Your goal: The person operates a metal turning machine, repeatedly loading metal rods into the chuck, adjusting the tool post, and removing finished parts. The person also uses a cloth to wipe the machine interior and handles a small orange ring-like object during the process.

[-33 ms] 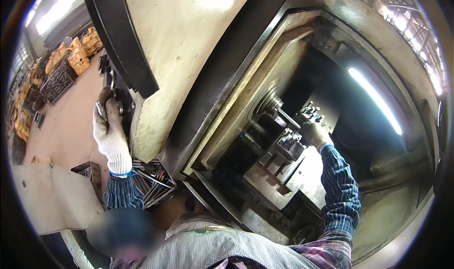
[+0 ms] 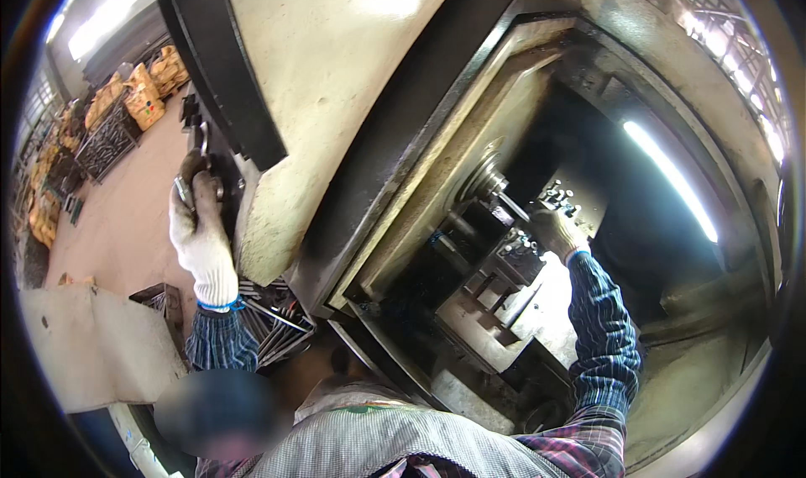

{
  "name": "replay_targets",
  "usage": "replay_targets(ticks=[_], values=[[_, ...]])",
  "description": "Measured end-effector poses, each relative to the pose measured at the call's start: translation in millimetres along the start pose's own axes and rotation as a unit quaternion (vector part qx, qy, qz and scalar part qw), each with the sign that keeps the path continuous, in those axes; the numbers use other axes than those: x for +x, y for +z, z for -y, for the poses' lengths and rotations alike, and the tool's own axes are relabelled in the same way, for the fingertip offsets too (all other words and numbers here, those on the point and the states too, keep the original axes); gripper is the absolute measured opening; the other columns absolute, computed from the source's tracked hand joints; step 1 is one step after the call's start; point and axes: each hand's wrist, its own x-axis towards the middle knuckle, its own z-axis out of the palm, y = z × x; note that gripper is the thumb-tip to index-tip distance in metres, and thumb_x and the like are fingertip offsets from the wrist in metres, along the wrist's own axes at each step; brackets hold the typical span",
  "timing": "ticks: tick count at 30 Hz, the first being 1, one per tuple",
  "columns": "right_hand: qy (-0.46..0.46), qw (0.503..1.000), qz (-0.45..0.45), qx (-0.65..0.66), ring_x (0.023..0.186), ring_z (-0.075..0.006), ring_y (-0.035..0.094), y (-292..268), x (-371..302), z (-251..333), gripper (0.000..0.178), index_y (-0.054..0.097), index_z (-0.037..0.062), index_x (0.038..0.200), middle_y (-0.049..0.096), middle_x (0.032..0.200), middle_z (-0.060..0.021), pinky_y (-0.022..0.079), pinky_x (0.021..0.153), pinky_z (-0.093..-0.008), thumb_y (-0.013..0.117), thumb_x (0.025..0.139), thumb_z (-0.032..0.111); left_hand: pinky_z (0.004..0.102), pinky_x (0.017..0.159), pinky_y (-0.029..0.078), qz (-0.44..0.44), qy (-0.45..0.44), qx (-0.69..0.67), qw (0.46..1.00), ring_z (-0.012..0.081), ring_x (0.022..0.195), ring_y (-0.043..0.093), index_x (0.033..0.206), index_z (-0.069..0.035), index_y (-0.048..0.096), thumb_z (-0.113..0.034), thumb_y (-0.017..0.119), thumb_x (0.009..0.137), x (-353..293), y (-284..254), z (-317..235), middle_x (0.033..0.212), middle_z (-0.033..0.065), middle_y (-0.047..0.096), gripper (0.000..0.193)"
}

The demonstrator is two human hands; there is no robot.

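Observation:
Inside the lathe, a slim shiny metal rod [image 2: 513, 206] sticks out of the round chuck [image 2: 489, 181]. My gloved right hand [image 2: 554, 231] is closed at the rod's free end, its fingertips partly hidden. Right beside that hand is a tool holder [image 2: 561, 197] with several bolts, and more bolts [image 2: 519, 244] show just below it. On the left, outside the machine housing, my gloved left hand [image 2: 201, 226] has its fingers curled round a shiny metal piece [image 2: 184, 191] by a dark panel. What this piece is, I cannot make out.
A lit tube lamp [image 2: 670, 180] shines inside the machine at right. The door frame [image 2: 403, 167] stands between my arms. Below my left wrist is a bin of metal rods [image 2: 281, 323]. A pale box [image 2: 101, 344] stands lower left; crates and yellow sacks [image 2: 144, 100] line the far floor.
My right hand has shifted slightly up and left, covering more of the rod's free end. The left hand keeps its grip; the whole view has moved a little.

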Motion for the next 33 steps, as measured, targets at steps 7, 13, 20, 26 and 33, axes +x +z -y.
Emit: replay_targets(ticks=[7, 13, 20, 26, 33], values=[[0.091, 0.976, 0.107, 0.165, 0.070, -0.0210, 0.069, -46, 50, 111, 0.039, 0.077, 0.0040, 0.102, 0.073, 0.077, -0.0109, 0.054, 0.070, -0.0400, 0.066, 0.100, 0.042, 0.0267, 0.076, 0.053, -0.025, 0.083, 0.160, 0.983, 0.0110, 0.084, 0.067, 0.132, -0.006, 0.071, -0.014, 0.067, 0.105, 0, -12, -7, 0.098, 0.0061, 0.075, 0.029], [0.070, 0.981, 0.098, 0.153, 0.069, -0.0201, 0.069, -51, 45, 121, 0.038, 0.075, 0.0035, 0.102, 0.071, 0.073, -0.0081, 0.053, 0.068, -0.0393, 0.067, 0.098, 0.041, 0.0285, 0.075, 0.055, 0.007, 0.084, 0.224, 0.971, 0.0127, 0.078, 0.068, 0.129, -0.007, 0.072, -0.018, 0.068, 0.105, 0, -12, -22, 0.091, 0.0057, 0.075, 0.027], [0.045, 0.996, 0.004, 0.077, 0.110, -0.0426, 0.072, -28, 35, 85, 0.073, 0.052, 0.0080, 0.153, 0.073, 0.120, -0.0286, 0.057, 0.094, -0.0484, 0.068, 0.097, 0.053, 0.0323, 0.089, 0.060, -0.029, 0.216, 0.180, 0.959, 0.0256, 0.102, 0.076, 0.132, -0.010, 0.071, -0.016, 0.072, 0.101, -24, -9, -7, 0.118, 0.0131, 0.076, 0.031], [-0.041, 0.973, -0.054, 0.221, 0.114, -0.0359, 0.074, -128, -44, 214, 0.065, 0.053, 0.0111, 0.155, 0.075, 0.122, -0.0252, 0.058, 0.094, -0.0436, 0.074, 0.097, 0.031, 0.0365, 0.094, 0.057, 0.088, 0.125, 0.326, 0.933, 0.0309, 0.110, 0.073, 0.132, -0.014, 0.071, -0.028, 0.065, 0.104, -16, -22, -39, 0.125, 0.0132, 0.074, 0.032], [-0.266, 0.869, 0.166, 0.383, 0.125, -0.0224, 0.069, -103, -131, 397, 0.070, 0.053, 0.0075, 0.155, 0.070, 0.138, -0.0162, 0.058, 0.102, -0.0357, 0.081, 0.091, 0.007, 0.0341, 0.082, 0.062, 0.241, 0.116, 0.212, 0.940, 0.0262, 0.095, 0.077, 0.135, -0.016, 0.068, -0.027, 0.074, 0.099, -62, -86, -68, 0.114, 0.0116, 0.077, 0.037]])
